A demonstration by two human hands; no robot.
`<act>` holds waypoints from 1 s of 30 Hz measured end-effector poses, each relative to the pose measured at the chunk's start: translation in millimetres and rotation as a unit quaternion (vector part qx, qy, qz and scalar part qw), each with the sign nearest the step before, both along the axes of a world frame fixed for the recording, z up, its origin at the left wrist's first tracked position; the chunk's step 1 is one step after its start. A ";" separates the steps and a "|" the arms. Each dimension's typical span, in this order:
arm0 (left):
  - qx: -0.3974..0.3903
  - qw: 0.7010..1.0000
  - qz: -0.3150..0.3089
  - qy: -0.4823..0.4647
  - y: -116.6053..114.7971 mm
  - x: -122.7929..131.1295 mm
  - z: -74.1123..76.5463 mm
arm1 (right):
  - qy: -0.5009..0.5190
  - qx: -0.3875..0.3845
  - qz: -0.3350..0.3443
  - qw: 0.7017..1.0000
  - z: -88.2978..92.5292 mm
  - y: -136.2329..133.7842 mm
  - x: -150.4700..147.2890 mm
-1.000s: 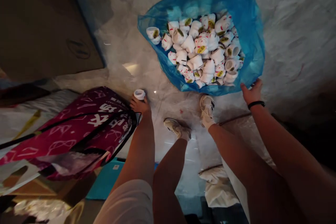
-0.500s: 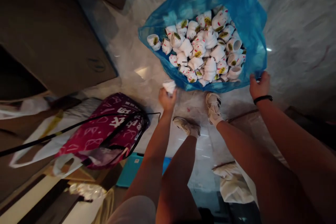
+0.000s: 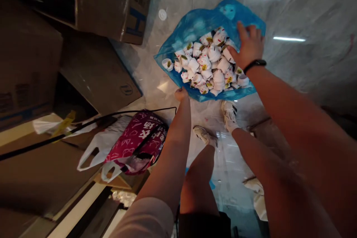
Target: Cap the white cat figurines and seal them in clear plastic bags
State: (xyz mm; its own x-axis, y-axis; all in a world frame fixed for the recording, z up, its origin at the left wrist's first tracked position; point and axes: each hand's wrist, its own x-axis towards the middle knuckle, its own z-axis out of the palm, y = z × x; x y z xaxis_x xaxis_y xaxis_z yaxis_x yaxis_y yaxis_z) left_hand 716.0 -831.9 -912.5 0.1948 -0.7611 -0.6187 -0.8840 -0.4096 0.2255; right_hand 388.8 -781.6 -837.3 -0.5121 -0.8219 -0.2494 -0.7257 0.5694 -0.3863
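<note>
Inside one blue plastic bag (image 3: 192,22) on the floor (image 3: 301,13), dozens of white lucky-cat figurines (image 3: 205,62) overlap too much for us to count exactly. Their heap stretches left from our right hand (image 3: 249,46), the nearer, its fingers spread over the bag's right side. Our left hand (image 3: 182,94) is at the bag's near-left edge; we cannot tell its grip.

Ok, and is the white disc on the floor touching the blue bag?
Apart: the head view shows a strip of floor between the white disc and the blue bag.
</note>
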 end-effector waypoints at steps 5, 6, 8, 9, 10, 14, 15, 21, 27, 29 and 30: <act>-0.058 0.993 0.060 -0.087 17.6 -0.4 23.0 | -0.045 0.025 -0.109 0.993 -5.5 -62.4 -20.2; -0.072 0.991 0.065 -0.097 20.5 -1.1 32.9 | -0.036 0.017 -0.135 0.990 -2.6 -62.0 -27.8; -0.101 0.986 0.068 -0.111 22.9 -1.1 58.4 | -0.014 -0.007 -0.149 0.989 10.8 -51.5 -45.6; -0.114 0.985 0.068 -0.114 22.4 -0.5 73.7 | -0.006 -0.017 -0.146 0.989 21.4 -42.8 -55.6; -0.128 0.983 0.066 -0.116 20.7 0.7 90.6 | -0.001 -0.025 -0.139 0.990 34.5 -32.9 -66.0; -0.188 0.974 0.034 -0.123 10.4 7.3 169.7 | 0.004 -0.037 -0.143 0.989 104.4 10.9 -107.0; -0.197 0.972 0.023 -0.126 8.4 8.5 191.2 | 0.009 -0.034 -0.145 0.989 123.7 22.7 -115.4; -0.240 0.966 -0.061 -0.078 4.8 3.7 330.5 | 0.007 0.035 -0.200 0.979 232.8 115.1 -136.7; -0.301 0.941 -0.154 -0.006 -14.0 -31.4 509.5 | 0.006 -0.048 -0.322 0.945 380.5 244.4 -134.0; -0.302 0.936 -0.180 0.020 -23.0 -56.1 576.2 | -0.019 -0.096 -0.366 0.925 441.6 286.6 -134.6; -0.303 0.932 -0.196 0.033 -26.8 -71.3 609.2 | -0.030 -0.116 -0.397 0.910 472.4 306.0 -135.7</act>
